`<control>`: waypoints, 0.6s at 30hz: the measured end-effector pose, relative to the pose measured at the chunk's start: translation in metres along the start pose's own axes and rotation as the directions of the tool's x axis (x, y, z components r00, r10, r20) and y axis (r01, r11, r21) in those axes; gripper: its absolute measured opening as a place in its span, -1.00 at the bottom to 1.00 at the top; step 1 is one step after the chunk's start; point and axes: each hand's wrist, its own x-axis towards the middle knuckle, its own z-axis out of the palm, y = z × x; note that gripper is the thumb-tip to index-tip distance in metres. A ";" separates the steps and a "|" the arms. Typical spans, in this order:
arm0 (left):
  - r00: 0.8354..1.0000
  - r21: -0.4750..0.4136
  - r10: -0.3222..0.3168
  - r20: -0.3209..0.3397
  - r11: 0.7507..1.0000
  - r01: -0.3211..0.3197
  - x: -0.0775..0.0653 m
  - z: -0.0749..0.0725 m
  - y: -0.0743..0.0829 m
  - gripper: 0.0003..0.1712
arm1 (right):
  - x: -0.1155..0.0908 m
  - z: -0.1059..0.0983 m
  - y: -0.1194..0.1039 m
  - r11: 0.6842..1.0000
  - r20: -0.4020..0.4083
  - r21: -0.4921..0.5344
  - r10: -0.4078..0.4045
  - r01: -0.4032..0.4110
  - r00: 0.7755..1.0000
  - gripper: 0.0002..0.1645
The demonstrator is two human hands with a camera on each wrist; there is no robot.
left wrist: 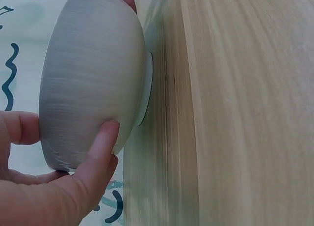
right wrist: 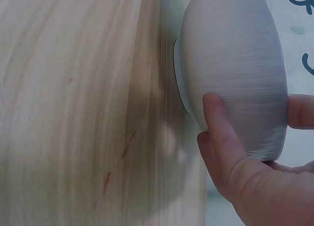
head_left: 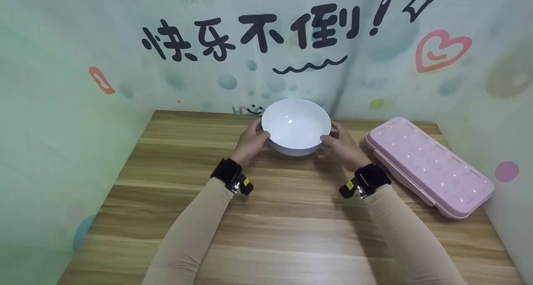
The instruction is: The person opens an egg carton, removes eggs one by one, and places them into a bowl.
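A white bowl is held between both hands near the back of the table, its open top tipped toward the head camera. My left hand grips its left side, the thumb at the rim and the fingers around the outer wall. On the opposite side my right hand grips it the same way. In the left wrist view the bowl shows its outer wall and foot ring close over the wood. The right wrist view shows the fingers spread along the bowl's wall.
A pink lidded box with rounded bumps on its lid lies slantwise at the right of the wooden table. A printed cloth backdrop with black characters stands behind the table and along both sides. Each wrist carries a black strapped camera.
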 end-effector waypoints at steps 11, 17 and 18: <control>1.000 -0.010 0.010 0.003 1.000 -0.010 -0.011 -0.019 -0.001 -0.19 | -0.001 0.015 0.000 0.998 -0.006 -0.066 -0.013 0.013 1.000 0.05; 1.000 -0.006 -0.008 0.012 1.000 0.008 -0.017 -0.032 -0.003 -0.13 | -0.001 0.024 0.002 0.997 0.012 -0.059 -0.038 0.039 0.999 0.04; 1.000 -0.003 -0.010 0.011 1.000 0.010 -0.018 -0.035 -0.004 -0.13 | -0.002 0.026 0.002 0.997 0.016 -0.066 -0.042 0.043 0.999 0.03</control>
